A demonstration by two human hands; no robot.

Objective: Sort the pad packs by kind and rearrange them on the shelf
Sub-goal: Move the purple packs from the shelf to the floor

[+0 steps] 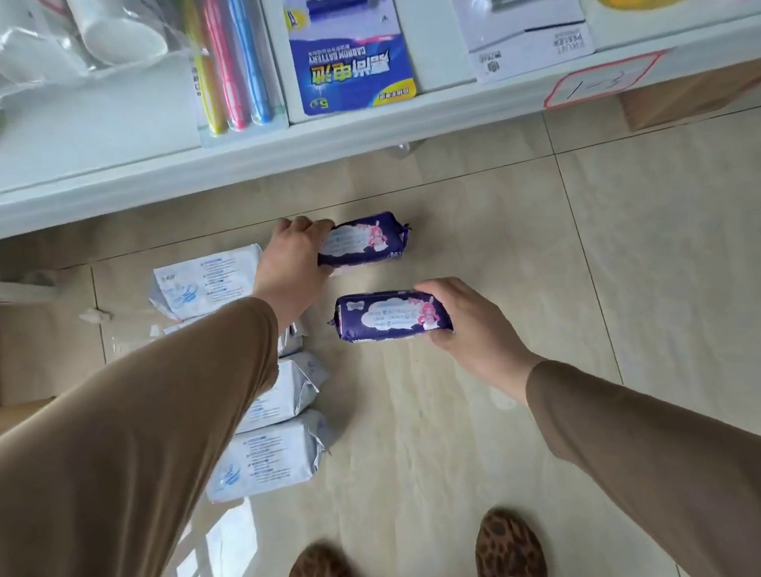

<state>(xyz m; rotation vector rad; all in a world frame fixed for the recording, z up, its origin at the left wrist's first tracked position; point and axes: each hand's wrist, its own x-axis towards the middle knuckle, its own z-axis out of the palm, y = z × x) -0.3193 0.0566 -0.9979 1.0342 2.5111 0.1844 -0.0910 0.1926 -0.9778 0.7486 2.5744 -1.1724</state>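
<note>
The shelf edge point(262, 159) is running across the far side, with open tiled floor point(648, 260) lying to the right. White pad packs point(264, 455) are sitting in a column on the floor at left. The left hand point(290, 269) is curling around the left end of the far purple pack point(364, 240). The right hand point(471, 321) is gripping the right end of the near purple pack point(388, 315), both arms reaching downward.

purple packs point(364, 242) point(391, 316): two, flat | white packs point(264, 455): floor row, left
</note>
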